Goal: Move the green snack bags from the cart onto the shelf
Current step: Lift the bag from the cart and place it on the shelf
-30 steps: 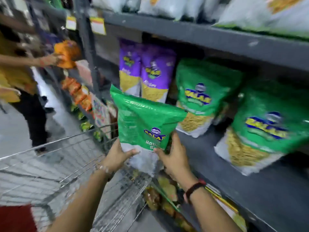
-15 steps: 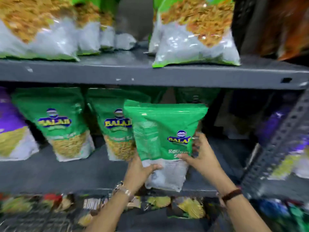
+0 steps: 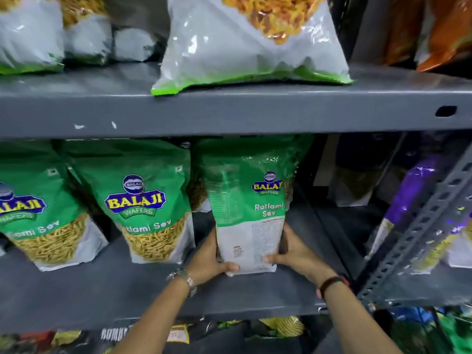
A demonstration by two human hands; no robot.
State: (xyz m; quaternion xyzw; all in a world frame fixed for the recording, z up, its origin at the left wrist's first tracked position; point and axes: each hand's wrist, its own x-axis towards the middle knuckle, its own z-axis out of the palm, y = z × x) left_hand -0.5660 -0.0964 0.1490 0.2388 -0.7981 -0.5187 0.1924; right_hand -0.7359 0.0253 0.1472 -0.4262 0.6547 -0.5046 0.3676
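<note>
A green and white snack bag (image 3: 249, 208) stands upright on the grey shelf (image 3: 115, 290), its back panel turned toward me. My left hand (image 3: 210, 259) grips its lower left edge and my right hand (image 3: 297, 255) grips its lower right edge. Its bottom looks to rest on the shelf board. Two more green snack bags (image 3: 145, 200) (image 3: 38, 213) of the same brand stand to its left, facing front. The cart is out of view.
The upper shelf board (image 3: 229, 111) hangs just above the bag tops and carries white-bottomed bags (image 3: 245, 39). A perforated grey upright (image 3: 419, 231) rises at the right, with purple packs (image 3: 413, 195) behind it. Bare shelf lies right of the held bag. Mixed packets fill the level below.
Both hands carried the bag from mid-air in front of the shelf edge back and down onto the shelf board, beside the other green bags. The view moved closer.
</note>
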